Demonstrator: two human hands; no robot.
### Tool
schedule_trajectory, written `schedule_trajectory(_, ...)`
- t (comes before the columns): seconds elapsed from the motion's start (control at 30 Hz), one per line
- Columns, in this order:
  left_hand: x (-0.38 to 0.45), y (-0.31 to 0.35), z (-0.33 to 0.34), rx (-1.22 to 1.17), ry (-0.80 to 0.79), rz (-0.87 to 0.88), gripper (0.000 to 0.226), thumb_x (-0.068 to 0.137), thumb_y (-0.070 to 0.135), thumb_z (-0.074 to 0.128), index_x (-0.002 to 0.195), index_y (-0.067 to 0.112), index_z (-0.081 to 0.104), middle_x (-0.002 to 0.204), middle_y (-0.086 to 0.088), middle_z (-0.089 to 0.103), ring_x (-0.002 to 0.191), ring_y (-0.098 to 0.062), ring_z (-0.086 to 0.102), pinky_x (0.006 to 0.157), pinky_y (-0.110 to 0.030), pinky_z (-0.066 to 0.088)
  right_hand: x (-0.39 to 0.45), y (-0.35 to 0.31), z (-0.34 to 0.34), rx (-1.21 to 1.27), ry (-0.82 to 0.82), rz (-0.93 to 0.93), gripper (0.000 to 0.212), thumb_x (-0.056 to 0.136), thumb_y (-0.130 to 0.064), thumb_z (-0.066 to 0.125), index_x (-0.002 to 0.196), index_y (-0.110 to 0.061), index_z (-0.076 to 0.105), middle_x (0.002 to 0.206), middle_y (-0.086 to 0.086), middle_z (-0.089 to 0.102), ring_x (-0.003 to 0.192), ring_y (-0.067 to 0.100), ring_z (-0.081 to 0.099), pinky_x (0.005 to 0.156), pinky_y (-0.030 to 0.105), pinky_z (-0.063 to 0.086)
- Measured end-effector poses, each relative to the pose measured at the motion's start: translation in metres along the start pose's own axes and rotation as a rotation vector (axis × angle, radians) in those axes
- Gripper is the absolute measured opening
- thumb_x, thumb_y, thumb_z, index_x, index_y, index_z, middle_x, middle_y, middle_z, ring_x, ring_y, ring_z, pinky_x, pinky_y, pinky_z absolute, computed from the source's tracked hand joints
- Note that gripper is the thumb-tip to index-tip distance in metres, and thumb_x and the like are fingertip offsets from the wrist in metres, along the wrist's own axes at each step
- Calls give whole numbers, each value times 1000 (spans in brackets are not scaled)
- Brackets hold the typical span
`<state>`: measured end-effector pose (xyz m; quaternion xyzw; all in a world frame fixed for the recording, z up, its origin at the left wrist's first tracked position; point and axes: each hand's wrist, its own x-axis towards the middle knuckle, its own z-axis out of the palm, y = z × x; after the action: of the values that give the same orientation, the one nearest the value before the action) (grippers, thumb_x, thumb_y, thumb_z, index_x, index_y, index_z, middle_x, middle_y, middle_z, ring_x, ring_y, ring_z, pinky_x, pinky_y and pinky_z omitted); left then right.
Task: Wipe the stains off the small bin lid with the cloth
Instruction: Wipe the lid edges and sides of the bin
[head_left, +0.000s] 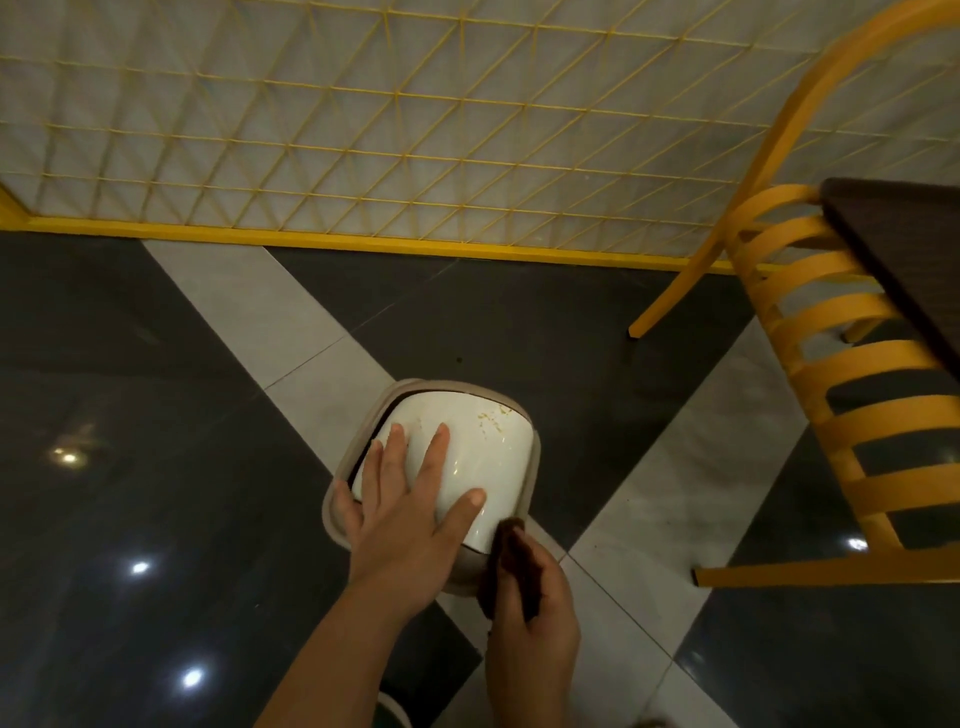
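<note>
A small bin with a grey-beige rim (535, 457) stands on the floor, its white swing lid (488, 457) tilted, with yellowish stains (493, 418) near the far edge. My left hand (405, 514) lies flat on the lid's left side, fingers spread, thumb across the near part. My right hand (535, 618) grips a dark brown cloth (511, 561) whose top touches the lid's near right corner.
The floor is glossy dark tile crossed by pale bands (291, 332). A yellow slatted chair (852, 395) and a dark table corner (904, 260) stand at the right. A yellow-framed lattice screen (395, 130) runs along the back.
</note>
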<state>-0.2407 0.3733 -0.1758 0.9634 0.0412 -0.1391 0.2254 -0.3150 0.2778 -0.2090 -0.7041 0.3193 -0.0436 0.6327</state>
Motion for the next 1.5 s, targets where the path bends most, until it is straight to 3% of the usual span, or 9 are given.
schedule_trajectory(0.17,-1,3,-1,-46,-21,-20,62,93,55,25,141,49,-14,155,10,-15,141,-14,-13,109,-47,-21,33,-30,8,-169,-90,-289,43,92,-8,57,116,-44,57,130,-22,50,120,-6,47,95,12,43)
schedule_trajectory(0.33,2,3,3,-31,-27,-2,62,95,50,21,141,43,-20,154,12,-22,141,-10,-19,108,-48,-19,63,-31,16,39,58,71,28,97,-24,54,118,-42,52,111,-17,60,109,7,58,94,33,52)
schedule_trajectory(0.63,1,0,1,40,-9,21,67,90,60,19,142,42,-21,154,12,-23,142,-12,-18,107,-52,-20,6,-8,11,69,79,127,36,92,-5,58,100,-41,60,103,-22,64,98,3,63,90,33,55)
schedule_trajectory(0.83,2,2,5,41,19,1,67,90,62,16,139,43,-26,154,10,-24,142,-14,-19,106,-54,-19,82,-43,17,-3,92,141,29,96,-18,56,124,-26,56,103,-14,56,100,10,55,95,40,51)
schedule_trajectory(1.0,3,3,6,35,23,6,67,90,62,16,137,43,-29,153,10,-25,142,-16,-19,105,-53,-21,21,-12,10,18,79,157,25,95,-14,56,113,-31,56,104,-11,64,94,7,63,73,23,59)
schedule_trajectory(1.13,4,0,5,10,18,28,69,90,61,19,137,44,-27,153,11,-26,142,-15,-20,105,-53,-21,5,-8,4,94,36,195,30,92,-3,58,99,-32,59,100,-13,66,93,0,61,56,7,50)
schedule_trajectory(1.23,3,-1,4,-30,-30,55,78,88,63,30,136,44,-28,152,12,-28,141,-14,-23,107,-53,-19,20,-25,1,54,48,66,33,93,-11,57,97,-44,56,105,-15,64,97,3,61,74,20,56)
schedule_trajectory(1.33,1,-2,0,-37,-70,96,98,79,62,49,136,45,-29,150,13,-30,139,-13,-26,107,-54,-18,29,-42,6,-156,-95,-269,46,91,-8,60,99,-53,56,120,-27,55,118,-5,48,101,19,40)
schedule_trajectory(1.5,2,1,-3,-50,-83,81,108,73,62,56,138,41,-28,150,13,-32,138,-11,-28,108,-54,-18,86,-66,13,-524,-317,-688,46,86,-5,61,109,-45,59,122,-28,50,125,-8,36,109,13,22)
